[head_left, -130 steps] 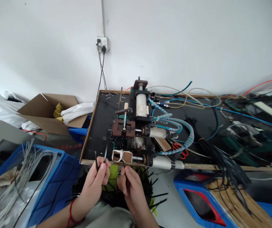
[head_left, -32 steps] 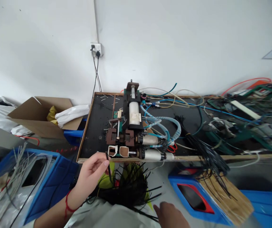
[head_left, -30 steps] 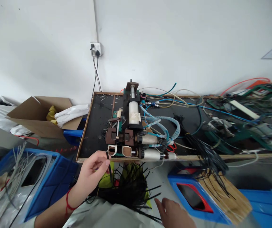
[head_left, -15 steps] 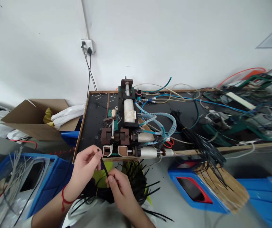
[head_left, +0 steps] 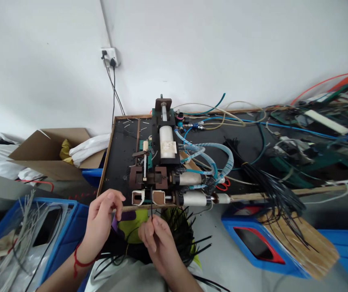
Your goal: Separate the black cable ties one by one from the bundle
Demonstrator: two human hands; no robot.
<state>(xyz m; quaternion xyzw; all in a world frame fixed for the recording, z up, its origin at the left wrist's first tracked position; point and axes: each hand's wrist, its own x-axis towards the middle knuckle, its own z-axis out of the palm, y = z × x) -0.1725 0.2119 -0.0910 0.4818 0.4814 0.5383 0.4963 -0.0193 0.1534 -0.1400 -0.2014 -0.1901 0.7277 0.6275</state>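
My right hand [head_left: 158, 235] pinches a thin black cable [head_left: 152, 209], which stands nearly upright from my fingers. Its upper end reaches into the gap between the two jaws of a pneumatic wire-stripping machine [head_left: 148, 176]; the tip is hidden there. Left of the jaws, my left hand [head_left: 102, 217] is raised near the bench edge, fingers loosely curled and apart, with nothing visible in them. A bundle of black cables [head_left: 181, 235] lies across my lap, below and behind my right hand.
White air cylinders [head_left: 192, 198] and blue hoses [head_left: 222, 162] extend right of the jaws. Another black cable bundle [head_left: 261, 182] hangs over the bench edge. Blue bins [head_left: 67, 239] stand at floor level on both sides. An open cardboard box [head_left: 49, 168] sits at left.
My left hand has let go of the black cable and moved left and slightly down. The cable has swung from a slant to nearly upright, its upper end now at the machine's jaws.
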